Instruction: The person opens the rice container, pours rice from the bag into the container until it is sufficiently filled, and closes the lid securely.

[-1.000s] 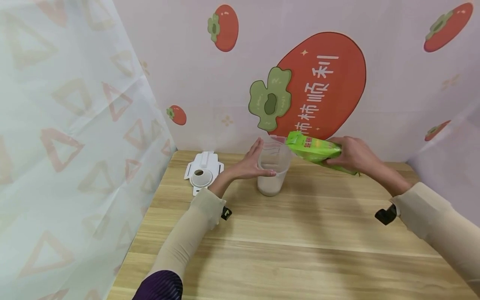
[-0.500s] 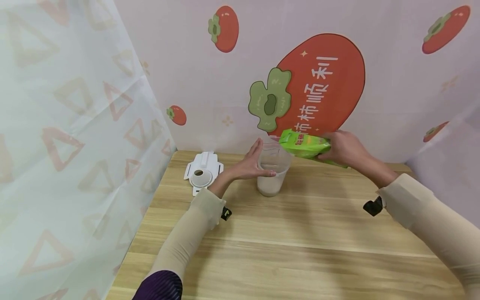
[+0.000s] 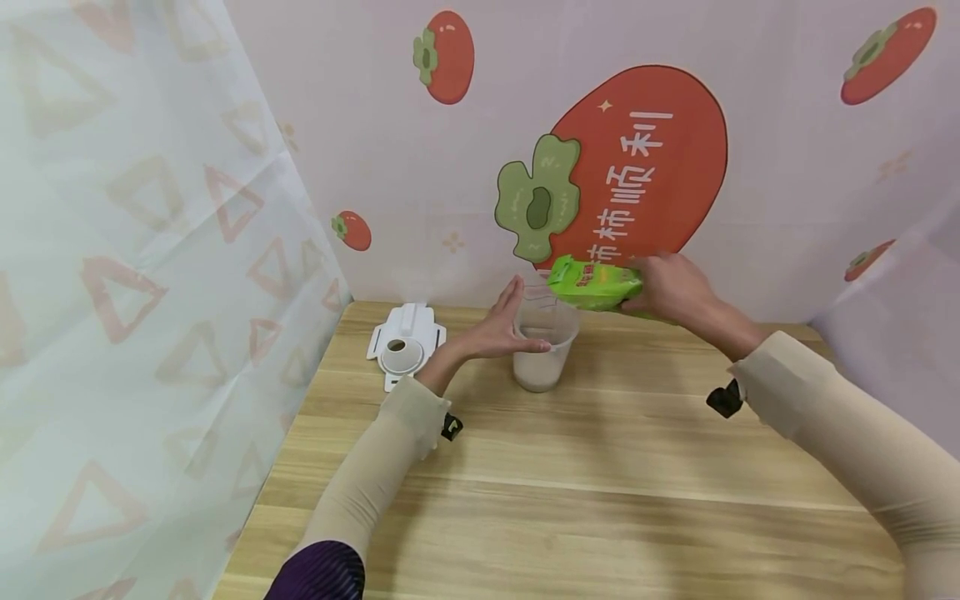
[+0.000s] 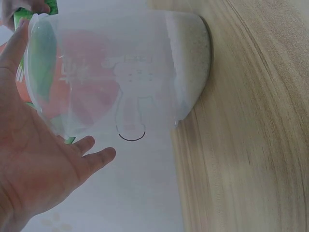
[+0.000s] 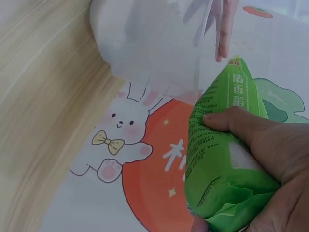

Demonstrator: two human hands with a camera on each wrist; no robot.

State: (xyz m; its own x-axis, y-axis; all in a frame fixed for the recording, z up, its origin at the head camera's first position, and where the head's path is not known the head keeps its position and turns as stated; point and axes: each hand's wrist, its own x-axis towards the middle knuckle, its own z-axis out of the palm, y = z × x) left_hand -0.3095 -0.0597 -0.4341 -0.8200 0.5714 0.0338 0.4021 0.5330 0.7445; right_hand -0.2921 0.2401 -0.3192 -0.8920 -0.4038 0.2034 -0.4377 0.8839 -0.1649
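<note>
A clear plastic container (image 3: 542, 362) stands upright on the table, with a layer of whitish grain (image 4: 190, 58) at its bottom. My left hand (image 3: 491, 332) rests at its rim, thumb and straight fingers spread on either side. My right hand (image 3: 671, 287) grips a green rice bag (image 3: 596, 284), tipped so that its narrow end lies over the container's mouth. In the right wrist view the thumb presses the printed side of the bag (image 5: 217, 159), which tapers toward the container. Whether grain is leaving the bag I cannot tell.
A white plastic lid (image 3: 405, 346) with a round raised opening lies on the wooden table (image 3: 525, 517), left of the container. Close behind rises a wall covering (image 3: 420, 167) printed with persimmons. Another patterned sheet (image 3: 150, 333) stands along the left edge.
My right hand has moved left with the rice bag, bringing its end farther over the container's mouth. The left hand and the container have stayed in place.
</note>
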